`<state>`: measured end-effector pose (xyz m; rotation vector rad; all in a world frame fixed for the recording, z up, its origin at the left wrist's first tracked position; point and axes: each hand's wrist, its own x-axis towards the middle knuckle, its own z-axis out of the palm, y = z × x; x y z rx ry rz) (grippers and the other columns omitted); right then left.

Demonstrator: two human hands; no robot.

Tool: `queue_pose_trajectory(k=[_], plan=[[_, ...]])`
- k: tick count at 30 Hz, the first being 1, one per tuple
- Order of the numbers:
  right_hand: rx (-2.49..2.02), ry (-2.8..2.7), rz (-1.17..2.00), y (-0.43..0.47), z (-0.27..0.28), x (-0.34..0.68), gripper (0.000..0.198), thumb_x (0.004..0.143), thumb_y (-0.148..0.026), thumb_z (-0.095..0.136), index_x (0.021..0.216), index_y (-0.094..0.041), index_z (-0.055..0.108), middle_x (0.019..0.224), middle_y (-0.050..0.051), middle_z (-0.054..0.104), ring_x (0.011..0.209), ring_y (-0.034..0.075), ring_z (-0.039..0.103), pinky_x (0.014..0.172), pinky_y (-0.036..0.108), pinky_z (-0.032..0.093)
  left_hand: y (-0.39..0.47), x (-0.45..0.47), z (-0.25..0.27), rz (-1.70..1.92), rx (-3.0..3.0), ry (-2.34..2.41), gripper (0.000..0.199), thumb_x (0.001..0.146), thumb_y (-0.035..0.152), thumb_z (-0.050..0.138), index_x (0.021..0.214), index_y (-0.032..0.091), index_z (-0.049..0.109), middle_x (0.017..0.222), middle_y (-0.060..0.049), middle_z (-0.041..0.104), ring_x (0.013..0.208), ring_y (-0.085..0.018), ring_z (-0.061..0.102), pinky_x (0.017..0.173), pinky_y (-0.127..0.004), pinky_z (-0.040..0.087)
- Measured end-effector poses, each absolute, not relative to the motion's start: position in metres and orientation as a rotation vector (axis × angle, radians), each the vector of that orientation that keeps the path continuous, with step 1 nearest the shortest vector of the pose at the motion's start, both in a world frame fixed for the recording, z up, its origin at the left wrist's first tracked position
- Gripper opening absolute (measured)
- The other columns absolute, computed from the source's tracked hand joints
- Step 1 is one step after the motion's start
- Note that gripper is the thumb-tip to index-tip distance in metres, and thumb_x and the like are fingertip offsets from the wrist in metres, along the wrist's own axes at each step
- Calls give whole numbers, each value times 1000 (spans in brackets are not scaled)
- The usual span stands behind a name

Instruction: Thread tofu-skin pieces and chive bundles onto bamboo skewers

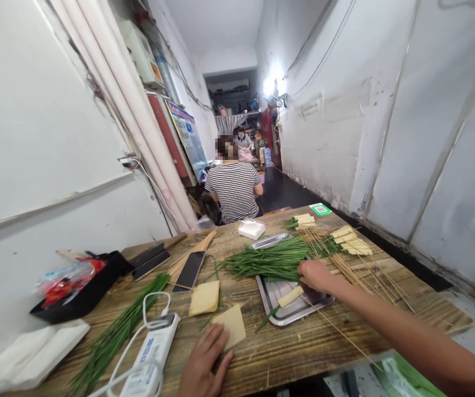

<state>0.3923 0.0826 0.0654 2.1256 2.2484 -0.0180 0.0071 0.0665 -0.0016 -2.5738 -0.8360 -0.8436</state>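
Head view: one wooden table (281,358) fills the foreground; one metal tray (271,291) sits on it, bearing one large bunch of garlic chives (268,259); a second chive bunch (124,331) lies at the left, near one power strip (151,355); the right hand (314,275) is at the tray bunch's right end, fingers curled, though whether they pinch any stalks is hidden; the left hand (205,361) has its fingers loosely spread, touching one single tofu-skin sheet (233,326); one sheet stack (205,298) sits just beyond; one skewered roll (290,296) lies across the tray.
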Motion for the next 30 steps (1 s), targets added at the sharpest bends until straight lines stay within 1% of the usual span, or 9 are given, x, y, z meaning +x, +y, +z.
queue_pose_trajectory(k=[4,8,12,17,19,22,26,28,30], plan=[[2125,2263,-37,85,74,394,13,77,-19,59,83,-15,71,94,11,70,88,21,66,71,23,44,67,6,-3,-861,-2570,-807,37,82,38,60,114,21,63,118,-9,64,110,-23,60,90,-33,54],[2130,2264,-29,87,78,397,16,79,-17,56,87,-15,71,91,12,71,87,22,66,70,23,44,67,6,-2,-866,-2565,-792,36,83,36,60,115,20,62,118,-9,64,110,-22,60,91,-33,54],[2109,2281,-20,88,76,398,17,78,-12,55,82,-14,72,87,14,72,85,22,67,69,23,43,67,7,1,-855,-2545,-763,37,83,35,59,116,20,62,117,-9,65,108,-22,62,90,-32,54],[2145,2295,67,86,76,402,22,81,-10,50,85,-10,71,89,17,70,86,22,66,70,23,43,66,8,3,-868,-2519,-749,36,83,33,58,117,19,61,116,-10,65,108,-22,61,89,-31,54],[2158,2299,104,85,78,405,23,82,-10,48,85,-10,70,91,16,70,85,22,66,69,23,42,66,8,4,-885,-2516,-749,35,83,31,57,116,18,61,116,-11,64,109,-22,61,90,-31,54],[2163,2301,141,81,84,410,22,82,-10,48,79,-10,70,86,14,70,83,21,65,67,23,41,65,7,3,-921,-2508,-756,35,84,30,56,116,18,60,117,-11,64,109,-22,61,91,-32,53],[2180,2297,225,73,97,410,22,82,-9,47,79,-10,69,86,13,68,79,20,65,65,23,40,67,12,9,-975,-2487,-776,34,85,24,54,118,18,58,117,-12,64,110,-23,60,90,-34,53],[2174,2299,269,67,105,403,21,82,-7,47,78,-10,68,83,13,67,76,19,64,64,25,40,68,24,18,-1001,-2487,-770,34,86,19,52,120,18,57,118,-11,63,112,-23,58,91,-36,52],[2154,2318,314,60,111,391,20,81,-5,47,81,-10,67,85,13,66,78,20,62,64,26,40,70,44,34,-1036,-2493,-762,36,88,16,48,123,19,55,121,-10,62,115,-22,56,94,-38,50]])
